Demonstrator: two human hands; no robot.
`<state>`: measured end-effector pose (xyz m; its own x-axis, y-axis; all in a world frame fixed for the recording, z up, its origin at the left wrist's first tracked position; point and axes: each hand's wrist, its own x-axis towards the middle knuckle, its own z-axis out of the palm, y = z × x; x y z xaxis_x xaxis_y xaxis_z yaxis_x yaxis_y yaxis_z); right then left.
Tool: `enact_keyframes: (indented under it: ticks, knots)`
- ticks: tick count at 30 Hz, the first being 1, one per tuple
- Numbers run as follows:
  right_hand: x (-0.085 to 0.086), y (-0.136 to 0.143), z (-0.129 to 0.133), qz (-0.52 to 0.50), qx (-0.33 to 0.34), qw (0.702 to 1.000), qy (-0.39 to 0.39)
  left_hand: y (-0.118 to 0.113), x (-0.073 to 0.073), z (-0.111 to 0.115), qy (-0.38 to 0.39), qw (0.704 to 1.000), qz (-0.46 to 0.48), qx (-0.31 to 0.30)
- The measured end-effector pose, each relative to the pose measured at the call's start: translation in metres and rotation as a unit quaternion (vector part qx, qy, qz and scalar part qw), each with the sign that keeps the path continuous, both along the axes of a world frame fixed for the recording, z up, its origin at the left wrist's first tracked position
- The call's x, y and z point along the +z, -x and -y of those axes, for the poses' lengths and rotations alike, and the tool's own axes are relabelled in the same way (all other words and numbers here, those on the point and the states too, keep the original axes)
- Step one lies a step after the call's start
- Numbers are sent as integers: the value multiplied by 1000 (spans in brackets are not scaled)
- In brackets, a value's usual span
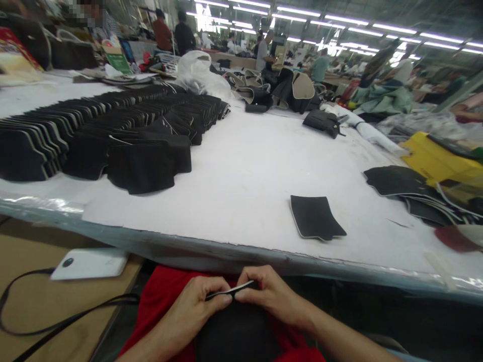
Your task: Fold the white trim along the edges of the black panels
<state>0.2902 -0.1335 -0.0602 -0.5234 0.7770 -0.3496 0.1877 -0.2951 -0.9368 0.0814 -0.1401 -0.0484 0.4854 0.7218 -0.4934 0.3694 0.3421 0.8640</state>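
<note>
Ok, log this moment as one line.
left hand: pinching black piece | right hand: pinching same piece | spot: lap, below table edge | single black panel on table

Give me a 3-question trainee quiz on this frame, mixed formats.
1. True or false: both hands, the left hand and the right hand, pinch the same thin black piece below the table edge.
2. Multiple choice: the single black cut panel lying alone on the white table sits
A. to the right of the rows of overlapped black panels
B. on top of those rows
C. on the white device
3. Fill in: the white device lies on a ____ surface, lower than the table.

Key: 1 true; 2 A; 3 brown
</note>
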Motion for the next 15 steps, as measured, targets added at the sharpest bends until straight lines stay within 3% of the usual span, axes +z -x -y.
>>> enact_keyframes:
  ticks: [3,6,15]
  knots:
    - [2,-6,-2,-56,0,997,59,2,-1,1,19,1000,14,12]
    - [-1,-10,-3,-62,-19,996,64,3,-1,-1,27,999,24,12]
    - [-2,1,-5,47,-46,995,-79,-6,-2,-9,-47,999,-17,-17]
